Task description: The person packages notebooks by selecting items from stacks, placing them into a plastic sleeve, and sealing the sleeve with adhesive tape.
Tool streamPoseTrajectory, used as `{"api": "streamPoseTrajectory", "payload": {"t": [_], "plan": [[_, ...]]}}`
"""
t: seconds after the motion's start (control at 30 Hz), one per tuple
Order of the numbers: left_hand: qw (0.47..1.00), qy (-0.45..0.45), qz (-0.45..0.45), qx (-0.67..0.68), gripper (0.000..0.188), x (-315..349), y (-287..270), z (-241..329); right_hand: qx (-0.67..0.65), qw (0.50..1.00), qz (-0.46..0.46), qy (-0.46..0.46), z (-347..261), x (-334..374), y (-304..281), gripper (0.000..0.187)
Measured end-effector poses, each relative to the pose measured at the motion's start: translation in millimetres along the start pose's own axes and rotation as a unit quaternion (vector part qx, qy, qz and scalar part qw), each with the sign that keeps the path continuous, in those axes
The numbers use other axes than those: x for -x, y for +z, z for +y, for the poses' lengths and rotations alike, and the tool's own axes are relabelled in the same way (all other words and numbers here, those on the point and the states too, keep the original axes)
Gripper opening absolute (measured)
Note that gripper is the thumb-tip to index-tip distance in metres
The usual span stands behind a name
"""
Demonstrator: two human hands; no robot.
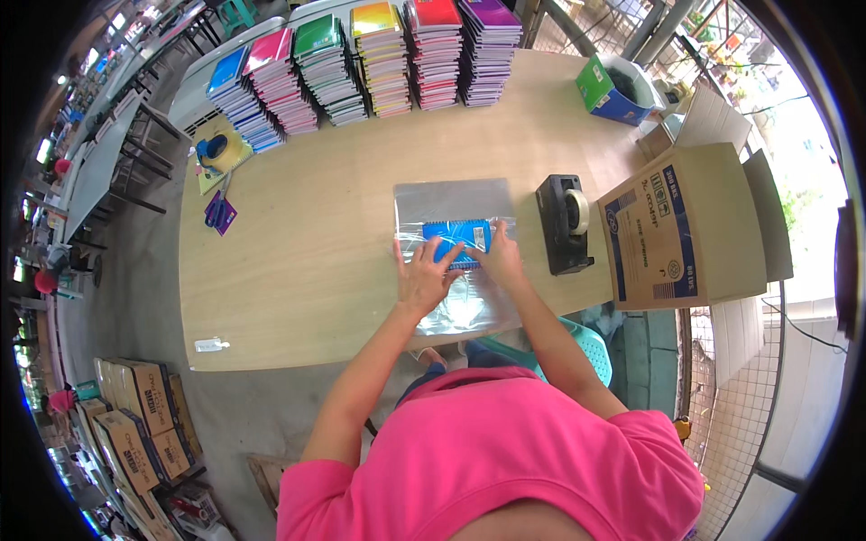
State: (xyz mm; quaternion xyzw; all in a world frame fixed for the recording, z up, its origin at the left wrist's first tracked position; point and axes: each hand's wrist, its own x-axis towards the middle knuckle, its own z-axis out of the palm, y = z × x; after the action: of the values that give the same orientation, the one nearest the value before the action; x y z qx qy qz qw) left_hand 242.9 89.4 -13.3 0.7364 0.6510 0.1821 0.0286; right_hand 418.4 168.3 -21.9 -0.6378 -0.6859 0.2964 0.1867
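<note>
Left hand [422, 281] spread on the blue notebook [456, 233] near the desk's [289, 243] front edge, right hand [502, 261] at the notebook's right end; whether that one pinches, I cannot tell. Desk room stretches wide leftward, while dispenser [557, 236] and carton [729, 230] bound the right and stacks [388, 72] line the far edge. Both hands hide the notebook's lower part; glare obscures whether the film [451, 198] lies over or under it.
</note>
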Motion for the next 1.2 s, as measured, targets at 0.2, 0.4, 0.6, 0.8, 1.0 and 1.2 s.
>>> {"api": "streamPoseTrajectory", "payload": {"t": [0.2,0.4,0.6,0.8,1.0,1.2], "plan": [[0.920,-0.281,0.138,0.236,0.060,73.4,2.7,-21.5,-0.072,0.989,-0.050,0.122,-46.5,14.4,-54.0,0.087],[0.282,-0.448,-0.010,0.848,0.026,20.7,48.8,41.5,0.237,0.913,0.061,-0.326,-9.0,-75.9,-8.0,0.087],[0.710,-0.266,0.191,0.624,0.088,1.9,16.2,72.6,-0.204,0.946,-0.196,-0.159,-21.9,-24.2,-36.6,0.100],[0.875,-0.051,0.115,0.467,0.110,-8.7,9.0,47.3,-0.433,0.879,-0.127,-0.154,13.6,-8.3,-9.5,0.108],[0.912,-0.085,0.189,0.353,0.099,12.1,12.5,21.9,-0.116,0.931,0.025,-0.345,-16.9,9.4,-91.3,0.084],[0.938,0.150,0.169,0.261,0.066,-3.3,-1.8,-17.7,0.132,0.828,-0.171,-0.517,-57.4,-30.7,-156.0,0.033]]}}
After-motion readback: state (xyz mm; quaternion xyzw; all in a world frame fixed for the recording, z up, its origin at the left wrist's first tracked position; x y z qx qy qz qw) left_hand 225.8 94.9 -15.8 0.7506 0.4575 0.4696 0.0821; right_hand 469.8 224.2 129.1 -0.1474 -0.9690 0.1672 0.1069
